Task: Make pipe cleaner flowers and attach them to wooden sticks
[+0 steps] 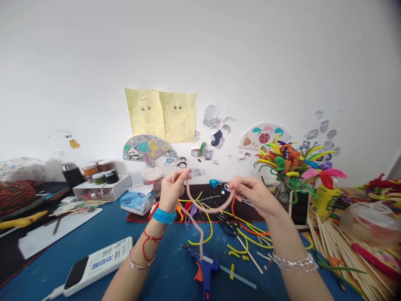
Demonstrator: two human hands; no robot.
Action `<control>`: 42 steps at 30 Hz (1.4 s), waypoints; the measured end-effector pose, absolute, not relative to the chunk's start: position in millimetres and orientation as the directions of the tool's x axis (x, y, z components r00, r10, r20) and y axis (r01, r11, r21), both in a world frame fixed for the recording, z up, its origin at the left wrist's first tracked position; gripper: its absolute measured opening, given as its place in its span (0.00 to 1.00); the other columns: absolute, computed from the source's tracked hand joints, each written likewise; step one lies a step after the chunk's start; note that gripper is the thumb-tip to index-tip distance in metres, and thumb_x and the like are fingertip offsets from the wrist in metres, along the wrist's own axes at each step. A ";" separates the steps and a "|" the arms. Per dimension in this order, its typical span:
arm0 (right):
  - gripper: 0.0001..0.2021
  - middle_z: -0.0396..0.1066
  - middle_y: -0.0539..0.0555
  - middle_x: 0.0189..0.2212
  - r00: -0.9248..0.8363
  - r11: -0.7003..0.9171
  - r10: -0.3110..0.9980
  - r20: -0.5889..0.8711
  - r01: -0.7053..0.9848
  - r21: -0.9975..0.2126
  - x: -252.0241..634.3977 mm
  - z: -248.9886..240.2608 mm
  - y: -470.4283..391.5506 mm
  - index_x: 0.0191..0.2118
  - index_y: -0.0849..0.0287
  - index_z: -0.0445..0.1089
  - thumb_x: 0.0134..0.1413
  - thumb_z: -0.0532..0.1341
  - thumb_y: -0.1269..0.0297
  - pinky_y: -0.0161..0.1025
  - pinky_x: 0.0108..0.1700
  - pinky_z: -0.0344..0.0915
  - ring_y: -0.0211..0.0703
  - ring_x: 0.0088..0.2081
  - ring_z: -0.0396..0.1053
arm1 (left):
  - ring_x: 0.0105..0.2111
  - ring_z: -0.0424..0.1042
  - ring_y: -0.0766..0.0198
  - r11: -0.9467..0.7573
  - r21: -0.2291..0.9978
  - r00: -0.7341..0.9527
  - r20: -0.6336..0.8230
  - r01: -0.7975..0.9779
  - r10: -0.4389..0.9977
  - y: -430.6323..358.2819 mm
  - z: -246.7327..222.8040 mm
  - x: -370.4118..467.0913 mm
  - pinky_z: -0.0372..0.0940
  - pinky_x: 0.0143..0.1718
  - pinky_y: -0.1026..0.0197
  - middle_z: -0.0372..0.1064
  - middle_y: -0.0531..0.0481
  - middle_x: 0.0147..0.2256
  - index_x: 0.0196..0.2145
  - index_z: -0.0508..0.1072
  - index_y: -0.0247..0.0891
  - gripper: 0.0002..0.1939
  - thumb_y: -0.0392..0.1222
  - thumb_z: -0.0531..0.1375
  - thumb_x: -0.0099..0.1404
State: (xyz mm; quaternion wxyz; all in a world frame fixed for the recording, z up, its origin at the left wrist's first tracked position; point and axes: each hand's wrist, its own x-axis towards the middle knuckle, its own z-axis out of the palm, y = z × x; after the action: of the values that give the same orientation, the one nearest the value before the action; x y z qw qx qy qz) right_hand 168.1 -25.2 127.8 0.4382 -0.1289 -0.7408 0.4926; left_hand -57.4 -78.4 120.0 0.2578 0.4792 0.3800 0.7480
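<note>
1. The left hand (171,188) is pinching a pink pipe cleaner (216,211) between thumb and fingertips; the right hand (253,193) is gripping it further along, so both hands are clamped on it, a gap lying between them.
2. The pipe cleaner is hanging in the air above the desk (169,261), probably lifted so that it is staying clear of the clutter below.
3. Holding it at two spots is likely steadying it, while the slack between the hands is letting it sag into a loose U.
4. A pink length (199,234) is also trailing below the left hand towards the blue glue gun (206,269); whether it is joining the curved part is hard to tell.
5. The glue gun and the black scissors (229,225) are lying in front of the person, presumably for easy reach.
6. Wooden sticks (343,257) are resting at the right, perhaps to leave the middle freer.
7. The pipe cleaner itself is looking pale, thin and soft, bending smoothly without any sharp kink showing between the hands.
</note>
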 end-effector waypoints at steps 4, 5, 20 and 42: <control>0.10 0.66 0.49 0.24 -0.558 0.400 0.690 0.461 -0.236 -0.886 149.4 126.0 -37.2 0.32 0.61 0.71 0.48 0.62 0.59 0.31 0.24 0.59 0.30 0.20 0.60 | 0.13 0.51 0.79 -0.522 0.852 -0.279 0.508 0.027 0.815 -87.5 117.6 -41.3 0.45 0.13 0.72 0.67 0.53 0.22 0.33 0.75 0.34 0.13 0.47 0.61 0.55; 0.11 0.66 0.49 0.23 -0.551 0.370 0.702 0.451 -0.260 -0.892 145.0 125.3 -40.3 0.34 0.61 0.71 0.47 0.63 0.59 0.31 0.23 0.60 0.31 0.20 0.61 | 0.14 0.54 0.78 -0.517 0.855 -0.243 0.511 0.043 0.825 -89.0 116.8 -37.8 0.48 0.14 0.72 0.68 0.53 0.22 0.33 0.75 0.33 0.13 0.46 0.61 0.55; 0.14 0.72 0.53 0.32 -0.502 0.274 0.733 0.458 -0.399 -0.875 125.5 124.0 -55.0 0.44 0.59 0.67 0.51 0.60 0.63 0.32 0.31 0.69 0.35 0.29 0.70 | 0.34 0.72 0.60 -0.601 0.789 -0.143 0.614 0.126 0.776 -95.1 113.7 -19.9 0.67 0.38 0.61 0.74 0.45 0.33 0.34 0.75 0.31 0.11 0.42 0.60 0.57; 0.10 0.72 0.51 0.28 -0.423 0.140 0.808 0.410 -0.539 -0.831 121.5 117.9 -45.7 0.32 0.60 0.69 0.40 0.67 0.66 0.31 0.32 0.68 0.34 0.29 0.69 | 0.30 0.71 0.64 -0.613 0.756 -0.182 0.652 0.230 0.736 -92.4 108.3 -19.7 0.65 0.33 0.65 0.73 0.49 0.29 0.33 0.74 0.35 0.09 0.43 0.59 0.58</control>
State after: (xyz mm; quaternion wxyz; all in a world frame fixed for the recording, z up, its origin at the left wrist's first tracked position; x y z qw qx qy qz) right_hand 121.5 -45.7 117.9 0.5229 -0.1235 -0.5445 0.6441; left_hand -19.7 -92.4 108.3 0.1921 0.6100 0.3959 0.6590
